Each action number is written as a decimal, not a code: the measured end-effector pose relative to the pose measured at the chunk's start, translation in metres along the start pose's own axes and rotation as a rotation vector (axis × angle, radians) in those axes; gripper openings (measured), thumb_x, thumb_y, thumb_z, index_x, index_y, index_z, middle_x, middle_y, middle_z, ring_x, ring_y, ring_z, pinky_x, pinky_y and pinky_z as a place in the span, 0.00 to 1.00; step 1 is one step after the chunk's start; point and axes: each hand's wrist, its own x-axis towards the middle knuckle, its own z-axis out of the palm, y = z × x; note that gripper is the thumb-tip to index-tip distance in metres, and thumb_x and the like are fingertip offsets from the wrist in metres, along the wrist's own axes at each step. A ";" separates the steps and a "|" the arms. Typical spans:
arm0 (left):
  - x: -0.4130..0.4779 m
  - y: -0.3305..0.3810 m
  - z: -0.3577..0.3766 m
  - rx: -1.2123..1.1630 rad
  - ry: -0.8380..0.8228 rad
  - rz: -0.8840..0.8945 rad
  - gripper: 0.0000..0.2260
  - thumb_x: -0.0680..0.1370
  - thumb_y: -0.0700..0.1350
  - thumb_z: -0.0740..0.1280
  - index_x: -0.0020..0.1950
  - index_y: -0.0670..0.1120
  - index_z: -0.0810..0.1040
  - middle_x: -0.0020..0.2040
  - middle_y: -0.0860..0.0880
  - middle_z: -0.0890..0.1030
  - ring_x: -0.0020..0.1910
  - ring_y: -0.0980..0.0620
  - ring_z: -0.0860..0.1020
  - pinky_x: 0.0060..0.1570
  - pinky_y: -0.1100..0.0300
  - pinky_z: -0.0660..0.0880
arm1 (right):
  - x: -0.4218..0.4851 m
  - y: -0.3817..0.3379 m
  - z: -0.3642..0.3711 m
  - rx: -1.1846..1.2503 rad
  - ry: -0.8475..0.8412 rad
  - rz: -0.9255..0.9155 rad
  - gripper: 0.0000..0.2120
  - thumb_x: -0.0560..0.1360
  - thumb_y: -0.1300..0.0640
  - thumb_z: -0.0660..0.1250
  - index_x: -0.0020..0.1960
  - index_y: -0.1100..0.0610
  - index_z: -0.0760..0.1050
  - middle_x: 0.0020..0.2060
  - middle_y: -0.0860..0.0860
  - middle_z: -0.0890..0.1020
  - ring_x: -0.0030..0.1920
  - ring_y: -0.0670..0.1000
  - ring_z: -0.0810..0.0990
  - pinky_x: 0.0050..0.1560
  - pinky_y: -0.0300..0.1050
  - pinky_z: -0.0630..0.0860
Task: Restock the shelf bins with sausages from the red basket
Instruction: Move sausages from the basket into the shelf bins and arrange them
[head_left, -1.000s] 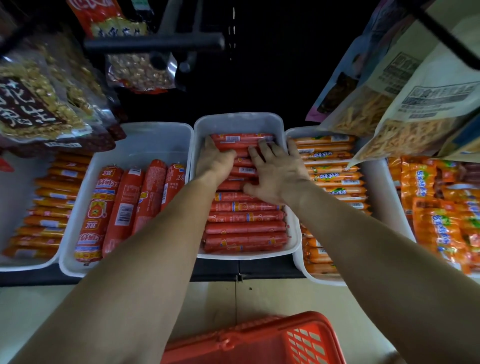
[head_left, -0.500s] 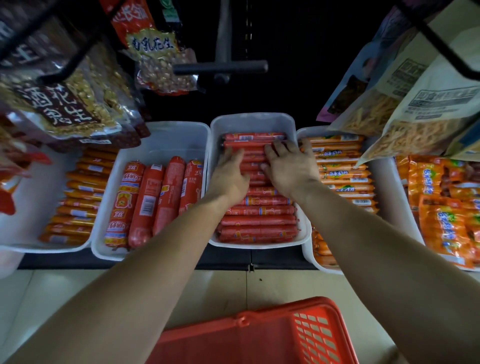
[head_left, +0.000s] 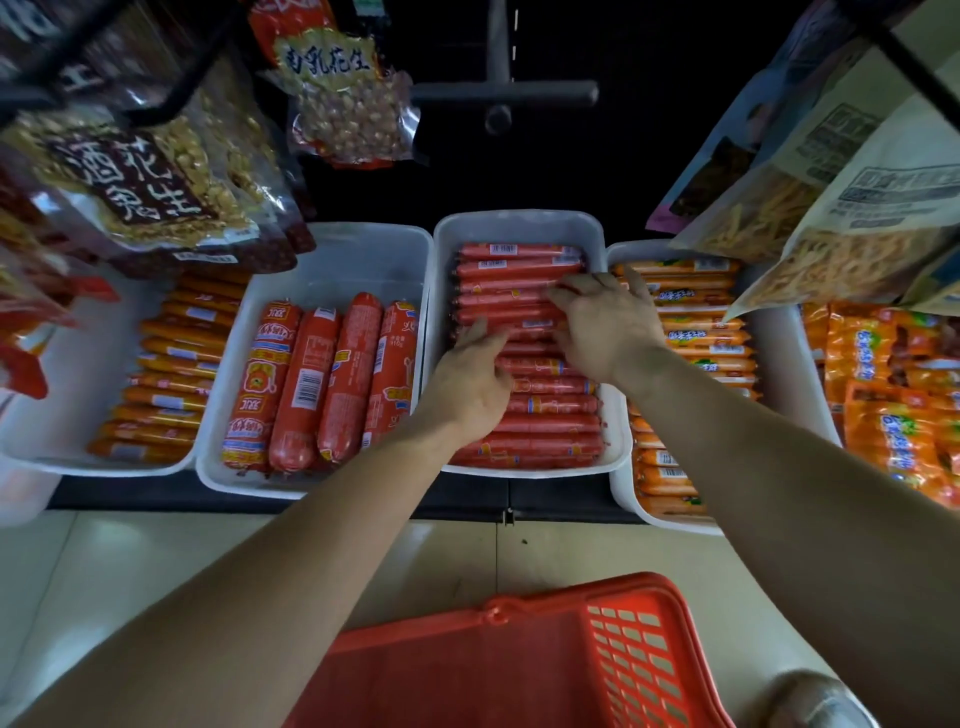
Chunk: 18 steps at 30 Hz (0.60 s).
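Shelf row (head_left: 467, 499) of white bins ran across the view, with hanging snack bags (head_left: 145, 176) above it. The red basket (head_left: 519, 665) sat low on the floor, near the person and well apart from the shelf; its inside was not readable from this angle, so it possibly held more stock. The middle bin (head_left: 519, 221) was packed almost front to back with thin red sausages (head_left: 519, 270) lying crosswise in neat rows. The bin to its left held four fat sausages (head_left: 322, 384) lengthwise, and the bin to its right held orange sausages (head_left: 696, 332). Both hands were inside the middle bin, on top of the rows. The left hand (head_left: 470, 387) lay flat with its fingers straight and pointing away, pressing the mid rows. The right hand (head_left: 605, 327) had its fingers spread, with the tips resting on sausages further back. Neither hand pinched or lifted anything. Judged step: levelling and tidying the stock already placed. Handling: the sticks looked light and firm but slightly bendy, with slick film casings, so they would likely roll and slide. Best taken several at once around the mid-length, or pushed flat-handed, not by the crimped ends.
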 end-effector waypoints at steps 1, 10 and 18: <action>-0.006 0.000 0.000 0.035 -0.044 0.014 0.23 0.84 0.44 0.58 0.79 0.50 0.62 0.81 0.52 0.53 0.79 0.51 0.55 0.77 0.51 0.55 | -0.006 0.001 -0.001 0.048 0.035 -0.001 0.25 0.78 0.46 0.63 0.74 0.47 0.68 0.71 0.49 0.72 0.72 0.56 0.68 0.76 0.61 0.53; -0.011 -0.002 0.005 0.244 -0.033 0.127 0.26 0.82 0.41 0.62 0.80 0.47 0.59 0.81 0.49 0.56 0.80 0.48 0.52 0.78 0.48 0.54 | -0.065 -0.003 0.006 0.026 -0.185 -0.202 0.36 0.76 0.30 0.56 0.79 0.41 0.55 0.79 0.46 0.60 0.79 0.52 0.55 0.77 0.63 0.41; -0.035 0.000 0.000 0.363 -0.228 0.089 0.30 0.84 0.53 0.57 0.82 0.51 0.47 0.81 0.52 0.42 0.80 0.51 0.41 0.74 0.55 0.41 | -0.055 -0.012 0.005 -0.085 -0.179 -0.037 0.32 0.80 0.35 0.49 0.81 0.45 0.48 0.80 0.54 0.50 0.79 0.57 0.45 0.76 0.64 0.42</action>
